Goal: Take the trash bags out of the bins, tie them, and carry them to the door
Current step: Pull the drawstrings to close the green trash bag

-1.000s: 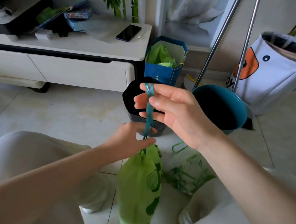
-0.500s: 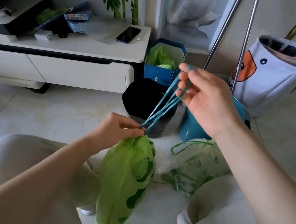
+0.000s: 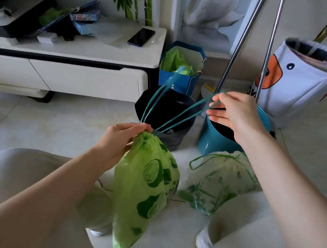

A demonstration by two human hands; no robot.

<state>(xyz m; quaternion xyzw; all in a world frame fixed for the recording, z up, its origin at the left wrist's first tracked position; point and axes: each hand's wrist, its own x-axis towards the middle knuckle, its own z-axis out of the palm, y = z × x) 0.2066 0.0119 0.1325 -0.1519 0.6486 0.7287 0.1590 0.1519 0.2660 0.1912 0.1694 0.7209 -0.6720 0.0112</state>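
Note:
A green trash bag (image 3: pixel 145 182) with lime prints hangs between my knees, its mouth gathered tight. My left hand (image 3: pixel 123 139) pinches the gathered neck. Two teal drawstring loops rise from the neck. One loop (image 3: pixel 183 114) runs up right to my right hand (image 3: pixel 232 113), which holds it over its fingers. The other loop (image 3: pixel 158 95) swings free, up and away toward the blue paper bag. A second, clear bag (image 3: pixel 219 181) with green leaf prints lies on the floor at right, drawn closed. Behind stand a black bin (image 3: pixel 168 112) and a teal bin (image 3: pixel 219 140).
A blue paper bag (image 3: pixel 178 83) holding green plastic stands by the white TV cabinet (image 3: pixel 67 67). Two metal poles (image 3: pixel 268 54) lean by the wall. A white fabric basket (image 3: pixel 300 84) stands at far right. My knees frame the tiled floor (image 3: pixel 51 128).
My right hand has swung from centre out to the right and lower, separating the drawstrings into two loops. The bag has risen and shifted left with my left hand on its neck.

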